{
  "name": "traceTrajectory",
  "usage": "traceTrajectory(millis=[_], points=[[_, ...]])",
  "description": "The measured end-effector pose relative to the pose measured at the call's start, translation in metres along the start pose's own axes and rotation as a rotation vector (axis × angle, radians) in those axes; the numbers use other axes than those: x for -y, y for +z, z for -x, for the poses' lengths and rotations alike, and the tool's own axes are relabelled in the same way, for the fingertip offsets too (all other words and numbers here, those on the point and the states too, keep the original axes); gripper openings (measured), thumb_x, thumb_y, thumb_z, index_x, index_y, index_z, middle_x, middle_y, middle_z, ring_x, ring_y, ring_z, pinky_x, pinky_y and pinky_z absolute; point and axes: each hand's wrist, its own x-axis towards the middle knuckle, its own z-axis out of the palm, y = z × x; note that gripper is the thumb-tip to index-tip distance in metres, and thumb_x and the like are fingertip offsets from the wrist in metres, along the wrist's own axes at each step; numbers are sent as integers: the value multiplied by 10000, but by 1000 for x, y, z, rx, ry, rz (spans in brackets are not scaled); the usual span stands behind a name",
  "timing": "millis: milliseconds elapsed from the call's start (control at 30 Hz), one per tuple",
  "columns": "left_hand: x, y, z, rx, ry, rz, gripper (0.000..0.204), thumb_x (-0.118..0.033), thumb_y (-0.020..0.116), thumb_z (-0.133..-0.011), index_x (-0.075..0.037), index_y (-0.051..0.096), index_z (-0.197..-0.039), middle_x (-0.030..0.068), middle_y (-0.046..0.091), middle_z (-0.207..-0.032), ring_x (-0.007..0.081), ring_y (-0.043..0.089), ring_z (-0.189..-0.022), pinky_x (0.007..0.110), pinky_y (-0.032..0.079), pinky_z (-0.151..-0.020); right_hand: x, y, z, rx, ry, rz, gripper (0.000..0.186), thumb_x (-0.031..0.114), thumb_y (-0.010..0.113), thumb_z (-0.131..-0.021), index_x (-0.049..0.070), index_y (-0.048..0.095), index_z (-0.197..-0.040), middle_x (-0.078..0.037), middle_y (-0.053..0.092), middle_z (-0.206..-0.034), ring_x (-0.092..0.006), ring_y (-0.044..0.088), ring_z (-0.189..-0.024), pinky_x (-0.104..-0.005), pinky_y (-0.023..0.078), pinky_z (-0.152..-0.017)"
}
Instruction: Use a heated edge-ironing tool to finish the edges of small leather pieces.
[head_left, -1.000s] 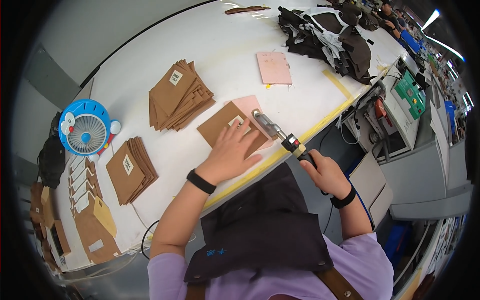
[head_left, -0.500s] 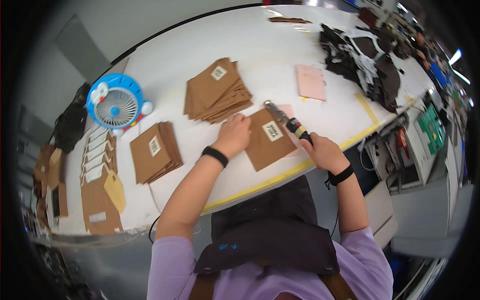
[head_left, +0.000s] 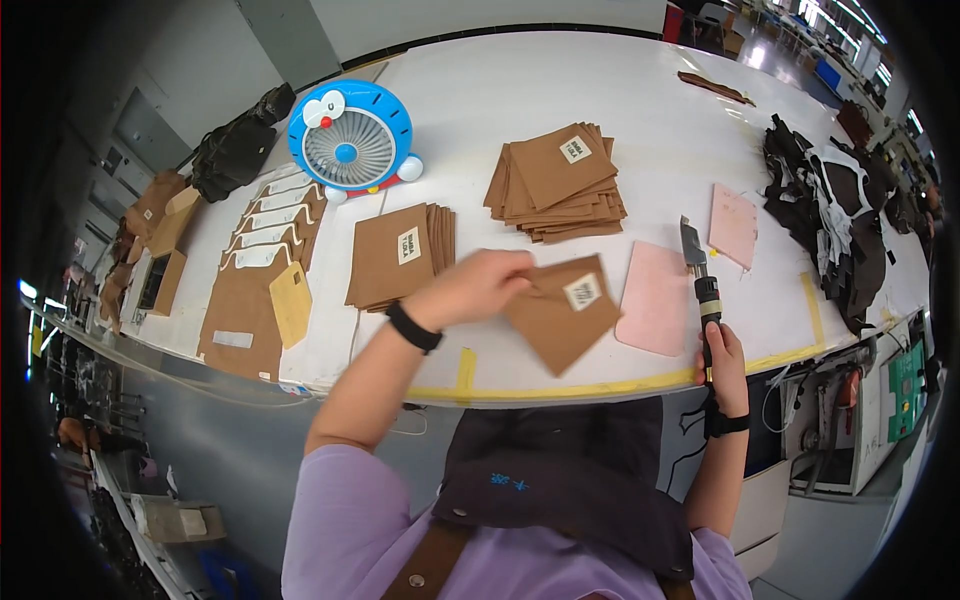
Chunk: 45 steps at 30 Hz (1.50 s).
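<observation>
At a white worktable point(head_left: 560, 90), the left hand point(head_left: 470, 287) pinches a labelled brown leather piece point(head_left: 562, 312) near the front edge while the right hand point(head_left: 722, 352) grips an upright heated-blade tool point(head_left: 700, 285); the lifted piece could brush the blade beside the pink pad point(head_left: 655, 310).

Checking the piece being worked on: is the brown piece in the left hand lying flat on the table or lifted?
Lifted, it seems: the left hand grips the brown piece at one corner, tilted over the table.

A small white rectangular label point(head_left: 581, 291) sits on the brown piece held by the left hand point(head_left: 470, 288), with matching white labels on the brown stack point(head_left: 409, 245) beyond that hand and the farther stack point(head_left: 575, 150).
</observation>
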Motion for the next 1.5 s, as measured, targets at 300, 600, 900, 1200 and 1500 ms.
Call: traceTrajectory(millis=[300, 600, 900, 1200, 1500], points=[[147, -137, 60, -6, -574, -460, 217, -141, 572, -931, -35, 660, -1098, 189, 703, -1043, 372, 646, -1023, 444, 508, -889, 1, -2, -4, 30, -12, -29, 343, 352, 518, -1066, 32, 560, -951, -14, 507, -589, -106, 445, -394, -255, 371, -385], [141, -80, -25, -334, -149, -671, 323, -154, 665, -908, -86, 622, -1221, 167, 635, -1173, 374, 619, -1105, 448, 500, -978, -2, -1, 0, 48, -38, -66, 330, 350, 544, -1061, 38, 544, -954, -12, 517, -598, -111, 458, -395, -255, 367, -403], [57, 4, -136, -180, -114, -209, 338, -225, 785, -865, -43, 642, -1111, 117, 647, -1129, 290, 621, -1089, 377, 502, -948, -3, 0, 0, 13, -34, -81, 328, 355, 539, -1063, 42, 533, -964, -12, 518, -602, -103, 452, -411, -266, 370, -421], [82, -7, -137, -128, -209, 202, 204, -157, 733, -902, -30, 651, -1039, 122, 674, -1035, 274, 654, -1012, 376, 523, -905, -5, -2, 2, 42, -47, -85, 311, 338, 537, -1066, 43, 551, -969, -14, 526, -625, -108, 464, -424, -258, 387, -424], [-24, 74, -114, -356, 221, -64, 82, -73, 635, -952, -13, 629, -1008, 160, 674, -1136, 340, 664, -993, 391, 541, -846, -7, -4, 5, 14, -87, -175, 316, 335, 575, -1053, 30, 531, -982, -9, 528, -637, -97, 473, -439, -262, 389, -434]])
